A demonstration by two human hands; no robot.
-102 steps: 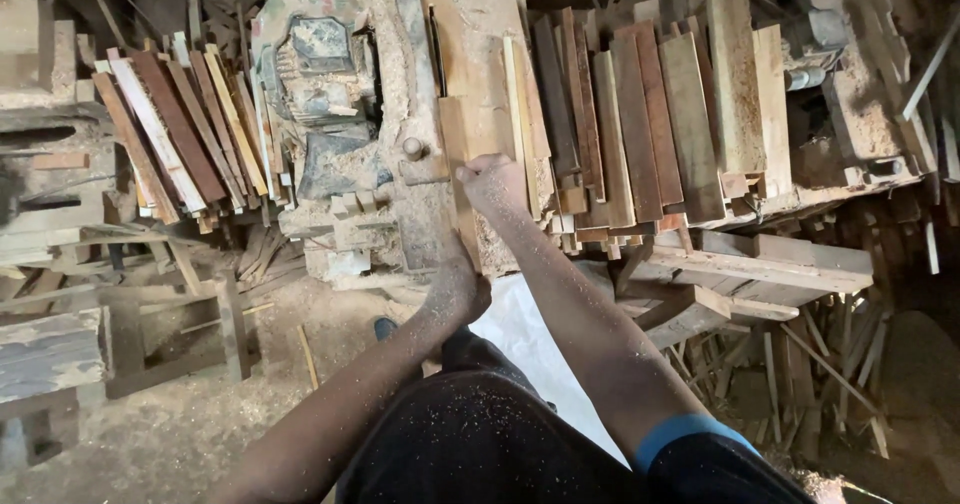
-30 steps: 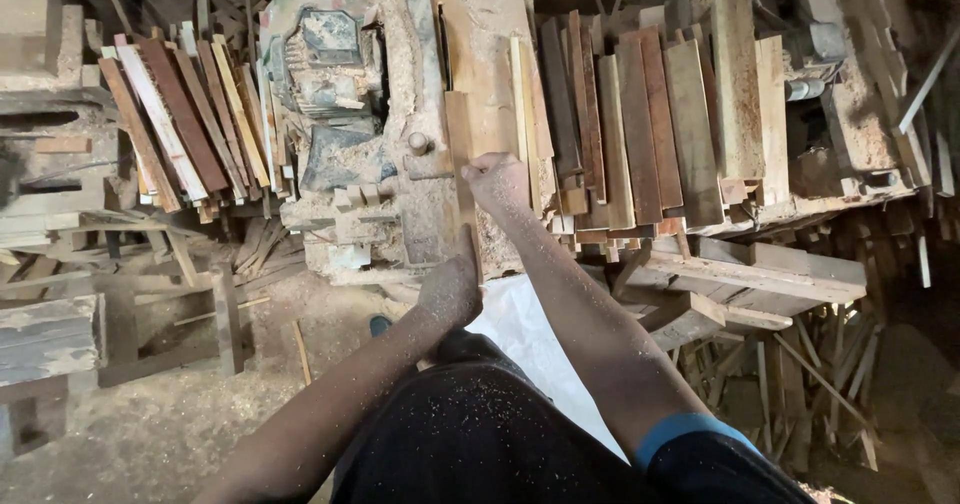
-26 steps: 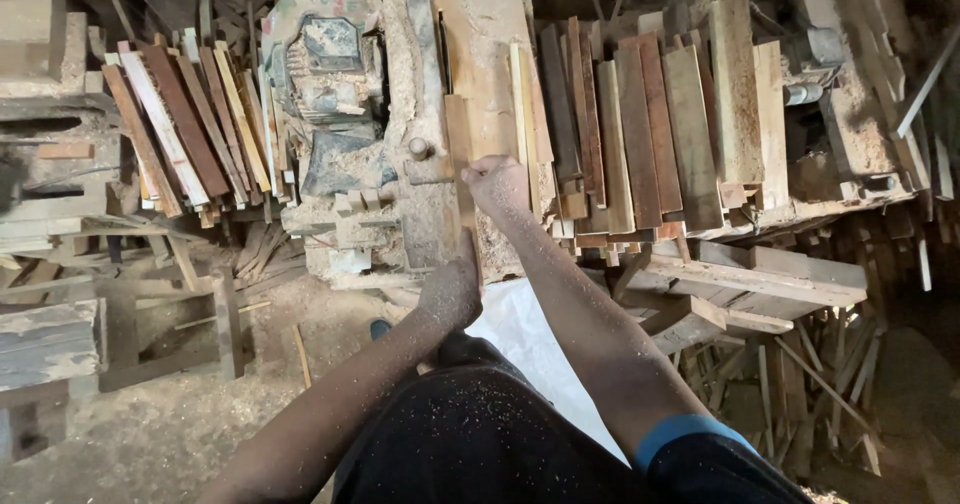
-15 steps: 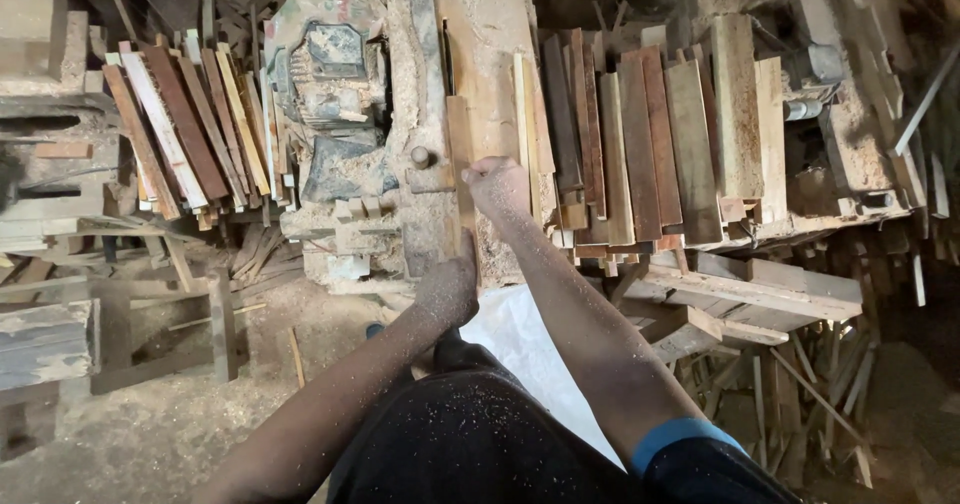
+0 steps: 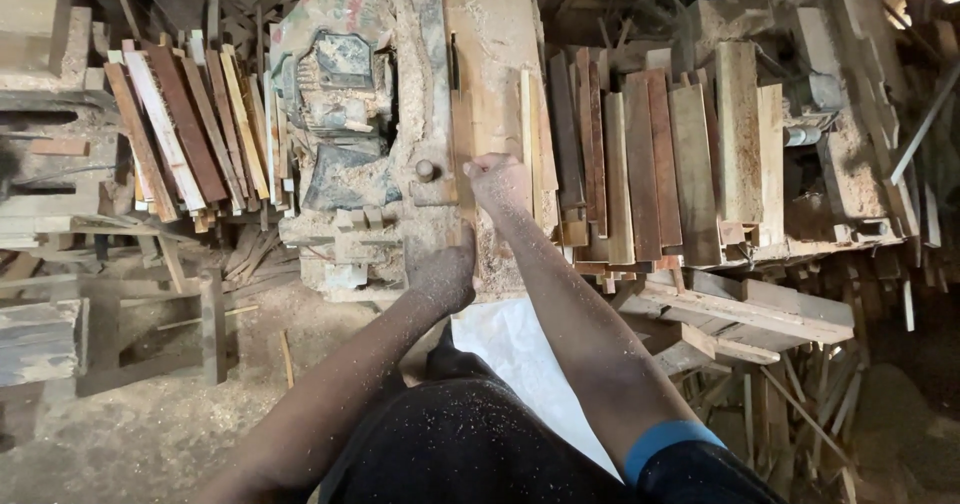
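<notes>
Hardly anything is shifting from a moment ago: both hands are keeping to the same spots on the saw table (image 5: pixel 495 44), and the narrow wooden strip (image 5: pixel 463 149) is sitting a touch further along it. Stacked planks (image 5: pixel 655 164) are crowding the bench at three o'clock of the hands, leaning slats (image 5: pixel 185 129) are piling up at nine o'clock, and the dusty motor housing (image 5: pixel 340 114) is sitting just beside the table at ten o'clock, with a small round knob (image 5: pixel 426 171) close to the strip's left edge. Sawdust is lying thick over everything. A white sack (image 5: pixel 520 354) is hanging below the table at six o'clock. The strip is running with its long axis from six to twelve o'clock, pointing away from the person. The right hand (image 5: pixel 500 182) is curling into a near fist beside the strip's right edge, fingers pressing toward it; I cannot tell whether they are truly gripping it. The left hand (image 5: pixel 440 269) is resting at the strip's near end, fingers bent down over the table's edge, its hold on the wood hidden.
</notes>
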